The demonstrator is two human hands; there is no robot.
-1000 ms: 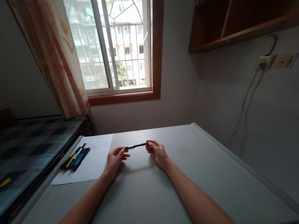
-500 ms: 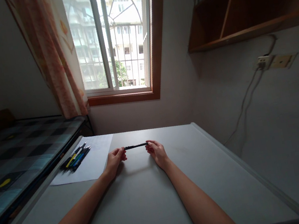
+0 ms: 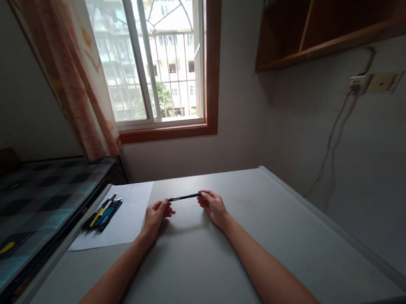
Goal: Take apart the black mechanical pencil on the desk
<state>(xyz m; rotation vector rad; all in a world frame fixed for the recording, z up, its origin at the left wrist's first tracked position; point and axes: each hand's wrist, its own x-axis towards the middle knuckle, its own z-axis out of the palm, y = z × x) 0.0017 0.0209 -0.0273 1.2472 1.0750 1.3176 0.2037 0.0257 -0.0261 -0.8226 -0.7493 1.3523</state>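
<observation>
A slim dark pen is held level between my two hands, a little above the white table. Pinched at its left end is my left hand, thumb and forefinger closed, the other fingers loosely curled. My right hand grips the right end between thumb and fingertips. Left of my hands, a sheet of white paper lies on the table with a bundle of several pens on it, dark ones with some yellow and blue among them.
A bed with a checked cover stands along the left. Behind the table are a window and a patterned curtain. At the right, a wooden shelf hangs above a wall socket with dangling cords.
The pen has turned slightly about its length between my fingers, showing a lighter stretch near its left end. Some left-hand fingers have opened out a little. Both hands keep their places.
</observation>
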